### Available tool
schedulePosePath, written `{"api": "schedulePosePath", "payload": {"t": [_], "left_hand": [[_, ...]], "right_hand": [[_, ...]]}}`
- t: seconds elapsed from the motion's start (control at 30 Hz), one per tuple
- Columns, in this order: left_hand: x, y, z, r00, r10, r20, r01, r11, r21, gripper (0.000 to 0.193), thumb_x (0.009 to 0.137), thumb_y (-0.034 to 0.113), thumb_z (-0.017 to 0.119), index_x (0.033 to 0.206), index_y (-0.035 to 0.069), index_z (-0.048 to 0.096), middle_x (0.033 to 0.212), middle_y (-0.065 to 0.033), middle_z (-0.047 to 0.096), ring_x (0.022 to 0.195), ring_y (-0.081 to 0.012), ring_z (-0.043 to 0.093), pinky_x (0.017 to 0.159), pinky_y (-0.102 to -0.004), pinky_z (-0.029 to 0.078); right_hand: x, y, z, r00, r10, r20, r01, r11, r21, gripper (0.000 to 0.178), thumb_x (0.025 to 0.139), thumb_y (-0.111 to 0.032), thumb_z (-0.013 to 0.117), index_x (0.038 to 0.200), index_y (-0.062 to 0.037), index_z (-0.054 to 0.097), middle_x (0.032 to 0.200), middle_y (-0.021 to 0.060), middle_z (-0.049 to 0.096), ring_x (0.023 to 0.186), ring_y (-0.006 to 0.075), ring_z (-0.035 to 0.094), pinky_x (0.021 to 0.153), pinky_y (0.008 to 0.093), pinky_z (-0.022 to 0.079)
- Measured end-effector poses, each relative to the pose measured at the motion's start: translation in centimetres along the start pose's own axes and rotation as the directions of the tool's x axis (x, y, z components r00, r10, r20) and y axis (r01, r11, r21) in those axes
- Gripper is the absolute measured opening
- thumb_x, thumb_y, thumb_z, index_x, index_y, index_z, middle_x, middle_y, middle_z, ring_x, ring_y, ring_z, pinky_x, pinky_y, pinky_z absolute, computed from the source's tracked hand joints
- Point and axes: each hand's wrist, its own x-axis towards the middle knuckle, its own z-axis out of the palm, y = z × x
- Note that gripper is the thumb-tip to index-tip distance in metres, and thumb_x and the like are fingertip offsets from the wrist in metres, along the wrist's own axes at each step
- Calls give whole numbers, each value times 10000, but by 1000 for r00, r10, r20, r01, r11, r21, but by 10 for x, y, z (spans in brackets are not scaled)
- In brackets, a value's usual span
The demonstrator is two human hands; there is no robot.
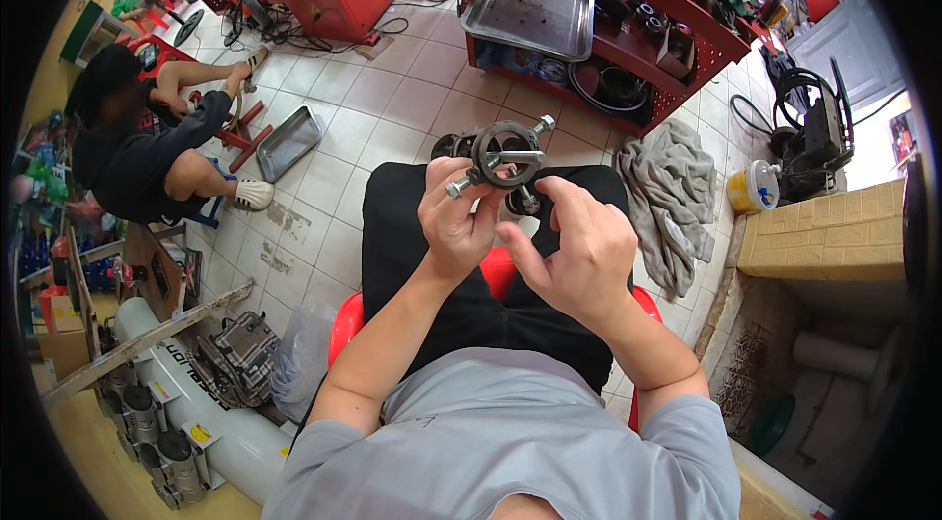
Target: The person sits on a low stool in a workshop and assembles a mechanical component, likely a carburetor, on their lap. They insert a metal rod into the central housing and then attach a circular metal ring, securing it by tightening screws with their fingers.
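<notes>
A dark metal ring with bolts [479, 170] is held up above my knees, with hex-headed bolts sticking out around its rim and a bright metal bar across its opening. My left hand [458, 226] is closed on its left side, thumb and fingers gripping the rim near a bolt. Close by on the right, my right hand [587, 250] has its thumb and index finger spread apart beside the lower bolt. I see nothing between those fingers. Behind the ring, dark round parts [447, 146] show in part between my knees; their kind is hard to make out.
Ahead stands a red tool cart [628, 39] with a metal tray [530, 10] on it. A grey cloth [672, 196] lies on the floor at right, near a yellow-and-white bucket [754, 187]. At left, another person [147, 142] sits near a second tray [290, 143]. A white tank [201, 402] lies lower left.
</notes>
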Motion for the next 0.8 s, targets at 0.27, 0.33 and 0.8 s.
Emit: {"api": "schedulePosePath", "payload": {"t": [0.27,0.33,0.8], "left_hand": [[0,-3,-1,999,42,28,-43,998,45,161,764,-64,727,893,27,694,918,-87,687,821,-223,624,629,-299,499],[0,-3,-1,998,49,28,-51,997,60,164,763,-67,726,893,28,697,912,-88,686,821,-223,623,634,-301,500],[2,-1,-1,997,71,42,-73,996,47,137,762,-53,741,859,13,670,919,-98,679,814,-235,618,639,-314,502]], "right_hand": [[-4,5,6,999,-34,-21,33,999,-40,191,819,-210,704,804,-76,568,610,25,509,474,193,489,464,324,341],[-3,3,3,1000,-13,-8,12,999,-47,191,819,-210,704,798,-77,569,610,25,508,472,194,487,462,325,341],[-3,4,2,1000,9,19,-7,998,-64,245,801,-252,728,820,-69,567,596,25,502,468,194,490,464,318,354]]}}
